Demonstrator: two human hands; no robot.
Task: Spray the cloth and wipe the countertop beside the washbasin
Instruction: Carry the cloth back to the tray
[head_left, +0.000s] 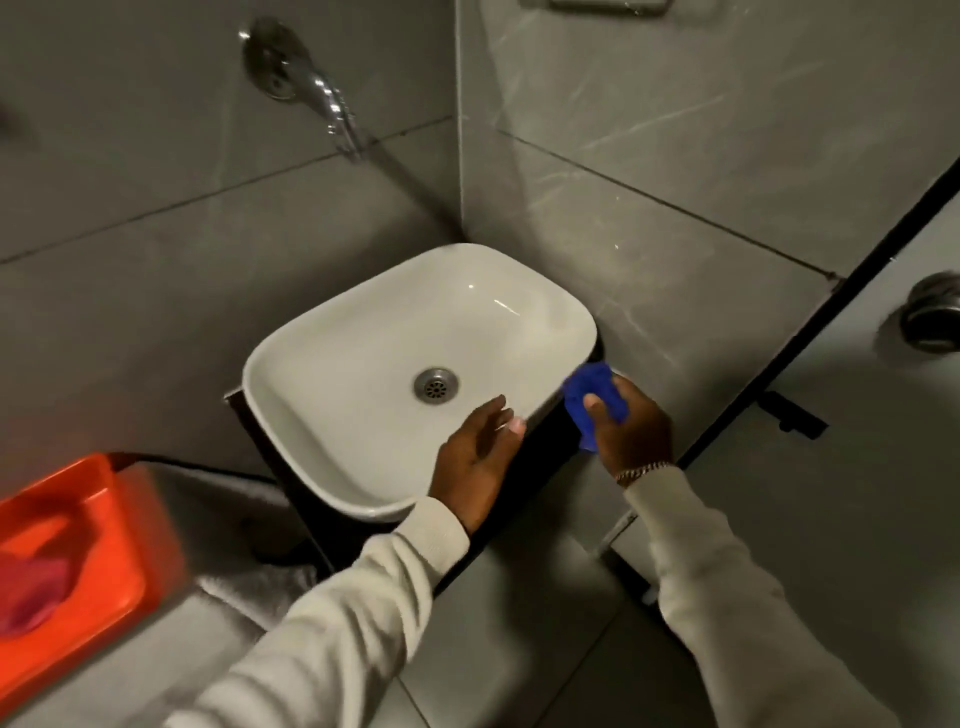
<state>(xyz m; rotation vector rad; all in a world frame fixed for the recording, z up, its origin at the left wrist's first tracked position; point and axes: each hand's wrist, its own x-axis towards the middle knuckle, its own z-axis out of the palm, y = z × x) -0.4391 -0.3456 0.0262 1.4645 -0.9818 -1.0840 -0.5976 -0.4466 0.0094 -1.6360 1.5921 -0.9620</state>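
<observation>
A white washbasin (363, 343) sits on a narrow dark countertop (545, 431) in a tiled corner. My right hand (631, 431) grips a bunched blue cloth (592, 397) and holds it at the basin's right front corner, over the dark strip of counter. My left hand (475, 454) rests on the basin's front rim with its fingers spread and nothing in it. No spray bottle is in view.
A chrome tap (332, 111) juts from the wall above the basin. An orange tub (78, 561) holding a pink cloth stands at the lower left. A door with a metal knob (932, 319) is close on the right. Grey floor tiles lie below.
</observation>
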